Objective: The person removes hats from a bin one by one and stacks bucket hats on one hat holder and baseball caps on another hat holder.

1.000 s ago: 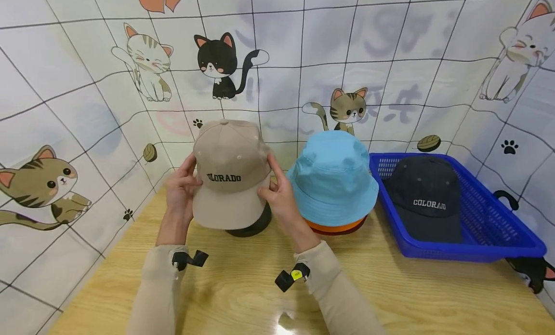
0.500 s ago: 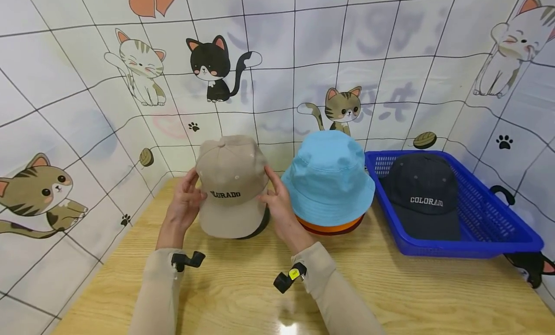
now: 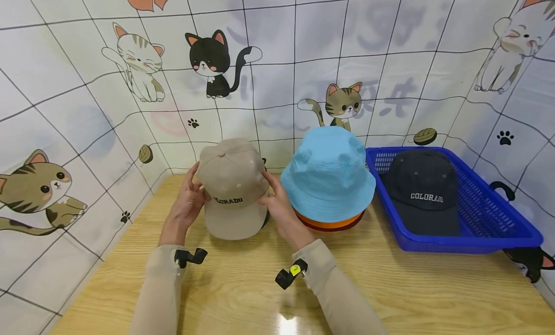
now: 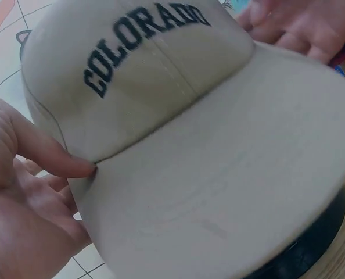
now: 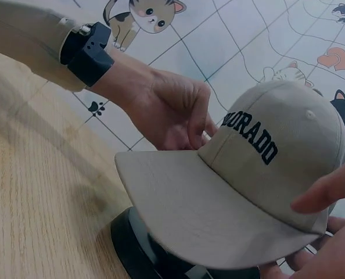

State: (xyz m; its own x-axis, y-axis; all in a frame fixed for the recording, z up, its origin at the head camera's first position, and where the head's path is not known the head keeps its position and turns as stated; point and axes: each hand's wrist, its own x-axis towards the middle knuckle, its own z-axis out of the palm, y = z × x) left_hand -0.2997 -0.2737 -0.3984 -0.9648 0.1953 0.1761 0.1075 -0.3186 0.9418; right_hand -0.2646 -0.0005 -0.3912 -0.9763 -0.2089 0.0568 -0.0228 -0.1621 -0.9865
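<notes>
A beige baseball cap (image 3: 236,171) with COLORADO in dark letters sits over a black round-bottomed base (image 5: 126,241), whose upper part is hidden under the cap. My left hand (image 3: 185,207) pinches the cap's left side where brim meets crown; its thumb (image 4: 74,167) presses there in the left wrist view. On the opposite side my right hand (image 3: 282,209) holds the cap in the same way, thumb in front and fingers behind. The brim points toward me and slopes down. In the right wrist view the base stands on the wooden table (image 5: 33,192).
Right of the cap stands a light blue bucket hat (image 3: 329,176), stacked over an orange hat (image 3: 333,224) and a dark red edge. Farther right, a blue plastic basket (image 3: 477,245) holds a black COLORADO cap (image 3: 425,180). A cat-printed wall covering (image 3: 277,99) encloses the back and sides.
Both hands have brought the beige cap down and slightly right over the black base, which now shows much less beneath the brim. The other hats and the basket stay put.
</notes>
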